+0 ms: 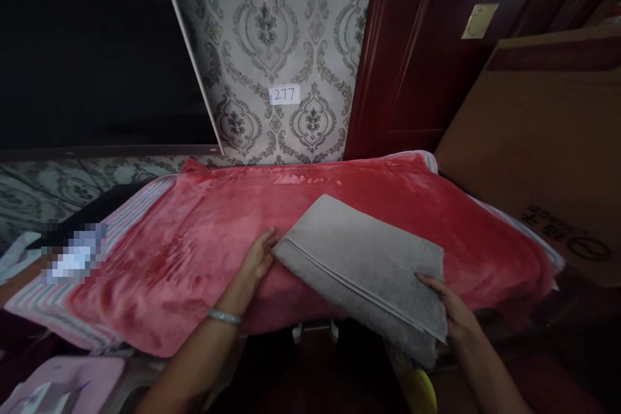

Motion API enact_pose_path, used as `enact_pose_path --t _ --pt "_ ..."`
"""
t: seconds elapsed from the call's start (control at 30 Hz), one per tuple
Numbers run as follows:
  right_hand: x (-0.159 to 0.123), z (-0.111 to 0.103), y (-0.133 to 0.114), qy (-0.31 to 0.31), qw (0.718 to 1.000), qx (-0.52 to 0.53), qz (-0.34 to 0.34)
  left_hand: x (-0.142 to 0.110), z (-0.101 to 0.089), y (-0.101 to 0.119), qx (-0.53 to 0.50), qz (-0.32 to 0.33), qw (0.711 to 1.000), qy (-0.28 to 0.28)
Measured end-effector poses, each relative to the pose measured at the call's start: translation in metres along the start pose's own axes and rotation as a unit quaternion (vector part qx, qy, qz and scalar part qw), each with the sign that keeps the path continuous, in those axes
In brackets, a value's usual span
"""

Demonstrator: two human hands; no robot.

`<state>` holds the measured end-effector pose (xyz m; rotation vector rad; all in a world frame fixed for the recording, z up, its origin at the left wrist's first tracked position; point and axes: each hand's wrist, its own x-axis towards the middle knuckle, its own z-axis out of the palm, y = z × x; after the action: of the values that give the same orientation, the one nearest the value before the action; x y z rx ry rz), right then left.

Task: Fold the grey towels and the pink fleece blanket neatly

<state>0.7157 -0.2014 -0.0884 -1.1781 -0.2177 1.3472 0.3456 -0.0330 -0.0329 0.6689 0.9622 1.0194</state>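
A folded grey towel [361,259] lies tilted on a red plush blanket [204,239] that covers a table. My left hand [257,257] rests against the towel's left corner, fingers stretched out along its edge. My right hand [451,310] is at the towel's lower right corner, with the cloth draped over the fingers, which grip it from beneath. A silver bracelet [224,316] circles my left wrist.
Patterned wallpaper with a small label reading 277 [284,94] stands behind. A dark red door [417,52] is at the right, a large cardboard box [543,142] beside it. A striped cloth [130,213] shows under the blanket. A yellow object [421,391] sits below the towel.
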Motion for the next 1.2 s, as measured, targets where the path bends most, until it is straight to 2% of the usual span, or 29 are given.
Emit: enact_pose_path --t 0.1,0.2,0.37,0.5,0.57,0.67,0.8,0.87,0.93,1.07,1.13,1.2 --pt "-0.003 0.000 0.000 0.029 0.998 0.017 0.055 0.027 0.000 0.014 0.126 -0.035 0.990 -0.049" --pt "-0.004 0.005 -0.001 -0.001 0.999 0.013 0.045 0.051 0.011 0.021 0.189 -0.032 0.979 -0.075" --pt "-0.013 0.021 -0.008 0.027 0.999 -0.003 0.047 0.071 0.043 0.015 0.248 0.026 0.961 -0.119" --pt "-0.021 0.041 -0.022 0.029 0.999 -0.035 -0.013 0.068 0.049 0.014 0.315 0.105 0.932 -0.142" --pt "-0.019 0.053 -0.034 0.017 0.997 -0.058 -0.039 0.060 0.043 0.022 0.331 0.148 0.922 -0.136" --pt "-0.004 0.075 -0.060 -0.024 0.993 -0.100 -0.055 0.044 0.033 0.051 0.333 0.202 0.914 -0.109" --pt "0.035 0.111 -0.098 -0.097 0.982 -0.135 -0.091 0.029 0.021 0.098 0.303 0.271 0.913 -0.038" --pt "0.058 0.127 -0.103 -0.117 0.976 -0.149 -0.109 0.029 0.010 0.109 0.283 0.284 0.916 -0.007" --pt "0.079 0.136 -0.093 -0.124 0.970 -0.174 -0.114 0.034 -0.007 0.103 0.273 0.263 0.925 0.013" --pt "0.106 0.133 -0.049 -0.122 0.960 -0.228 -0.112 0.047 -0.047 0.060 0.299 0.179 0.937 0.031" --pt "0.112 0.127 -0.033 -0.127 0.958 -0.228 -0.122 0.051 -0.061 0.040 0.299 0.192 0.934 0.031" --pt "0.114 0.122 -0.027 -0.133 0.957 -0.221 -0.130 0.053 -0.068 0.030 0.285 0.209 0.935 0.031"
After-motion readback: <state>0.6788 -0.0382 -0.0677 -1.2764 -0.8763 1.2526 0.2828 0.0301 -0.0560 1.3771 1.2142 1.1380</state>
